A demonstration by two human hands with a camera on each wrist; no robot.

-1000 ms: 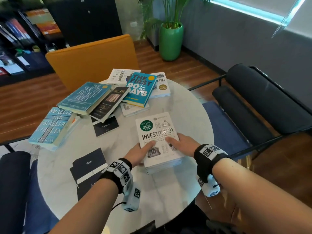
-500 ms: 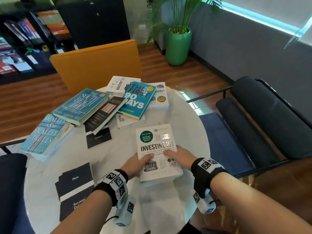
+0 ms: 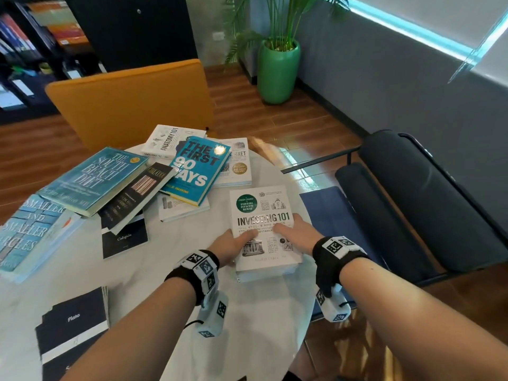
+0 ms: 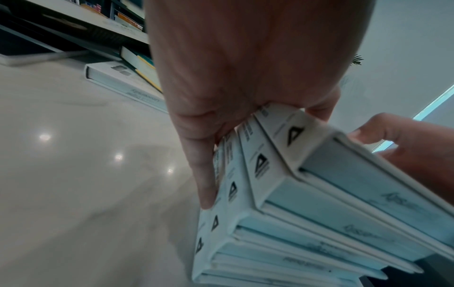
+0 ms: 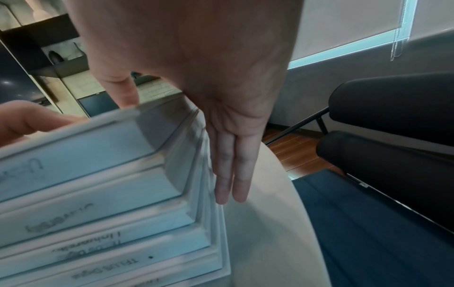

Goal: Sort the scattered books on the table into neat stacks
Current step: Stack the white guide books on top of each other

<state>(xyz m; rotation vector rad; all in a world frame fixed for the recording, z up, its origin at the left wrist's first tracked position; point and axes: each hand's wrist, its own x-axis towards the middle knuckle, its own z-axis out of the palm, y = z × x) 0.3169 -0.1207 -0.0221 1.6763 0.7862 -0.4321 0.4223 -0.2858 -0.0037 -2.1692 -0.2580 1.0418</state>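
Note:
A stack of several white books (image 3: pixel 262 229) with "Investing 101" on top lies on the right part of the round marble table (image 3: pixel 154 273). My left hand (image 3: pixel 232 246) lies against its left side, thumb on the cover. My right hand (image 3: pixel 298 232) lies against its right side, thumb also on top. The left wrist view shows my left fingers (image 4: pixel 203 174) straight along the stack's spines (image 4: pixel 260 170). In the right wrist view my right fingers (image 5: pixel 233 174) run straight down the page edges of the stack (image 5: pixel 98 174). The lower books sit slightly offset.
Scattered books fill the table's far and left parts: "The First 90 Days" (image 3: pixel 198 169), "Anatomy 101" (image 3: pixel 167 140), "The South Beach Diet" (image 3: pixel 93 177), "Smaller and Smaller Circles" (image 3: pixel 27 232), black "Caligula" (image 3: pixel 125 239) and "Plato" (image 3: pixel 74 325). An orange chair (image 3: pixel 132 100) stands behind, a black chair (image 3: pixel 426 202) at right.
Both hands have stayed on the sides of the white stack. The stack now sits a little straighter under them. The head view has shifted slightly.

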